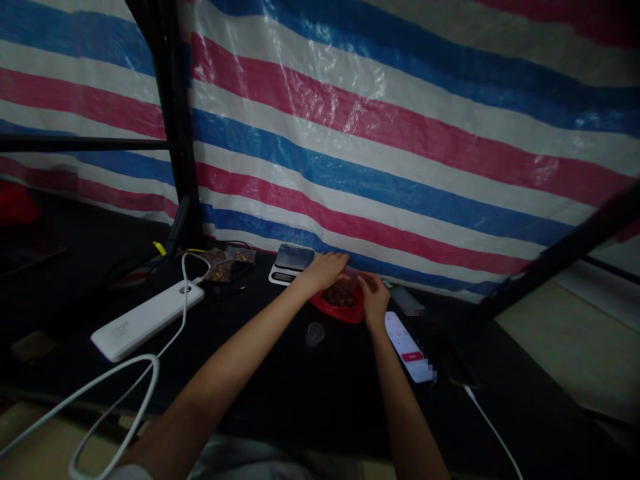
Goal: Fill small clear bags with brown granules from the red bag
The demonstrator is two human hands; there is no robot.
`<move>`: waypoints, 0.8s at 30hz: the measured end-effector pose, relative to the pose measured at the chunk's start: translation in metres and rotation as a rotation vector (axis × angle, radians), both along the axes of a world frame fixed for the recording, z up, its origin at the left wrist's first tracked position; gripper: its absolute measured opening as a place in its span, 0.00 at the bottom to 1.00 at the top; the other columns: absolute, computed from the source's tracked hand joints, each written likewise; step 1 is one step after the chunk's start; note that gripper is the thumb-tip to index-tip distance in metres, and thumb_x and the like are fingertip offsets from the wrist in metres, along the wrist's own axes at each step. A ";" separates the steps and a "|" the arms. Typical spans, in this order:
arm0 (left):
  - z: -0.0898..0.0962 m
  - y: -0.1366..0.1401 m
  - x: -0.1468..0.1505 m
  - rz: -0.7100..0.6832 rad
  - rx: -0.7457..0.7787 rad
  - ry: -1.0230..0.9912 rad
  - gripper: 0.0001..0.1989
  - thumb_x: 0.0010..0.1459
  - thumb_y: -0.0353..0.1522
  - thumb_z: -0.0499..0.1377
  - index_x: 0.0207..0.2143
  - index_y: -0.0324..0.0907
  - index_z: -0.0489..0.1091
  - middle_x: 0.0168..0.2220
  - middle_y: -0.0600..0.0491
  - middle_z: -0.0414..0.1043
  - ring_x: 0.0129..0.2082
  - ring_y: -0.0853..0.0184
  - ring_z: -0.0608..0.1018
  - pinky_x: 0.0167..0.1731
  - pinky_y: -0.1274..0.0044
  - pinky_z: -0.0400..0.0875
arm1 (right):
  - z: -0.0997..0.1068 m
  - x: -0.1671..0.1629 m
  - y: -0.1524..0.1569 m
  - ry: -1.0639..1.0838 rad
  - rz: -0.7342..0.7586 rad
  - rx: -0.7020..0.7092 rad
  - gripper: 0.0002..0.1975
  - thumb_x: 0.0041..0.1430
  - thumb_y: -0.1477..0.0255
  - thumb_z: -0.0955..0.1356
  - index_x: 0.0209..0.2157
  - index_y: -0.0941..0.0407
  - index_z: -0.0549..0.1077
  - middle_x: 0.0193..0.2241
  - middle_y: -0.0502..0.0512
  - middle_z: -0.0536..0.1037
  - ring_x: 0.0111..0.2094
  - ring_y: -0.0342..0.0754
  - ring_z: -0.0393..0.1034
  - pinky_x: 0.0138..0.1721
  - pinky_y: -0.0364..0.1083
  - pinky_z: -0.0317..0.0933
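In front of me on the dark table lies an opened red plastic bag (345, 315) with a heap of small brown pieces (340, 295) in it. Over its far side, between my hands, is what looks like a clear plastic bag (351, 275), dim and hard to make out. My left hand (326, 270) reaches over from the left, its fingers bent together at the film's edge. My right hand (375, 297) pinches on the right side. A small clear plastic cup (315, 334) sits nearer to me. Behind my left wrist is a white digital scale (287, 265).
Small clear bags of brown bits (220, 265) lie at the left, near a white power bank (145, 321) with a looping white cable (155, 373). A lit phone (410, 350) is right of my right forearm. Striped plastic sheeting (350, 147) hangs behind, beside a black post (173, 100).
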State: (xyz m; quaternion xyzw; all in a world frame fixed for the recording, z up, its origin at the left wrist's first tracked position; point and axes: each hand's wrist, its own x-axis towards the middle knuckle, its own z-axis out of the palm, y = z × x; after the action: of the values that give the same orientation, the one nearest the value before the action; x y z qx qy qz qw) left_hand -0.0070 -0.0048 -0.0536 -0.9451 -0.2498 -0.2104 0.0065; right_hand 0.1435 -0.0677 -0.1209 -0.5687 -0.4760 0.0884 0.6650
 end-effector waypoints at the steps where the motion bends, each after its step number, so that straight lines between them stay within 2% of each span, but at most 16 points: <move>1: -0.003 0.002 0.003 0.023 0.013 0.020 0.13 0.56 0.35 0.51 0.42 0.38 0.62 0.42 0.47 0.67 0.42 0.61 0.68 0.40 0.71 0.59 | -0.001 0.001 0.000 0.007 -0.003 -0.005 0.11 0.46 0.66 0.67 0.31 0.58 0.72 0.31 0.55 0.75 0.33 0.48 0.70 0.40 0.48 0.62; 6: -0.007 0.015 0.008 0.028 0.067 0.019 0.07 0.55 0.32 0.52 0.34 0.40 0.67 0.37 0.49 0.69 0.41 0.61 0.69 0.41 0.70 0.55 | -0.002 0.006 -0.001 -0.022 -0.038 -0.030 0.13 0.46 0.64 0.66 0.31 0.58 0.72 0.31 0.56 0.76 0.33 0.48 0.70 0.39 0.47 0.62; 10: -0.004 0.017 0.003 0.022 0.081 0.015 0.08 0.56 0.31 0.51 0.33 0.40 0.69 0.37 0.49 0.69 0.41 0.62 0.68 0.41 0.70 0.54 | -0.002 0.010 -0.007 -0.141 -0.263 -0.140 0.13 0.47 0.62 0.65 0.29 0.57 0.74 0.28 0.56 0.77 0.30 0.49 0.70 0.35 0.47 0.61; 12: -0.003 0.016 0.001 0.012 0.076 0.026 0.08 0.56 0.31 0.51 0.32 0.40 0.69 0.38 0.49 0.68 0.41 0.62 0.68 0.41 0.71 0.55 | -0.002 0.009 -0.009 -0.189 -0.339 -0.132 0.14 0.48 0.61 0.65 0.30 0.57 0.75 0.28 0.56 0.77 0.29 0.49 0.70 0.35 0.47 0.61; 15: -0.006 0.016 0.000 -0.004 0.043 -0.010 0.09 0.55 0.34 0.53 0.38 0.41 0.67 0.41 0.50 0.66 0.41 0.63 0.68 0.40 0.73 0.56 | -0.001 0.007 -0.010 -0.201 -0.289 -0.055 0.15 0.49 0.62 0.64 0.32 0.58 0.74 0.30 0.56 0.77 0.30 0.48 0.69 0.36 0.46 0.61; 18: -0.011 0.019 0.000 -0.006 -0.009 -0.012 0.19 0.52 0.36 0.57 0.47 0.42 0.60 0.43 0.50 0.65 0.43 0.64 0.69 0.39 0.76 0.58 | -0.002 0.006 -0.009 -0.190 -0.233 -0.020 0.15 0.50 0.62 0.64 0.32 0.59 0.74 0.30 0.56 0.77 0.30 0.47 0.69 0.35 0.45 0.61; 20: -0.014 0.022 0.001 -0.015 -0.037 0.063 0.21 0.48 0.35 0.60 0.46 0.43 0.61 0.44 0.51 0.65 0.41 0.64 0.70 0.37 0.77 0.60 | -0.003 0.006 -0.008 -0.191 -0.226 -0.017 0.15 0.49 0.63 0.64 0.32 0.59 0.75 0.30 0.57 0.77 0.30 0.48 0.69 0.35 0.45 0.62; 24: -0.018 0.025 0.004 -0.011 -0.046 0.175 0.15 0.45 0.37 0.62 0.36 0.42 0.68 0.40 0.50 0.66 0.38 0.62 0.72 0.33 0.77 0.61 | -0.004 0.005 -0.008 -0.180 -0.216 -0.029 0.15 0.50 0.63 0.64 0.32 0.58 0.75 0.31 0.56 0.77 0.31 0.48 0.70 0.37 0.46 0.62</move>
State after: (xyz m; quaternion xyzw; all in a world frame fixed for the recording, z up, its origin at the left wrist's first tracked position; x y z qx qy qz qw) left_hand -0.0028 0.0202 -0.0716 -0.9612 -0.2477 -0.1210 0.0056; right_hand 0.1484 -0.0757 -0.1245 -0.6317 -0.4686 -0.0281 0.6168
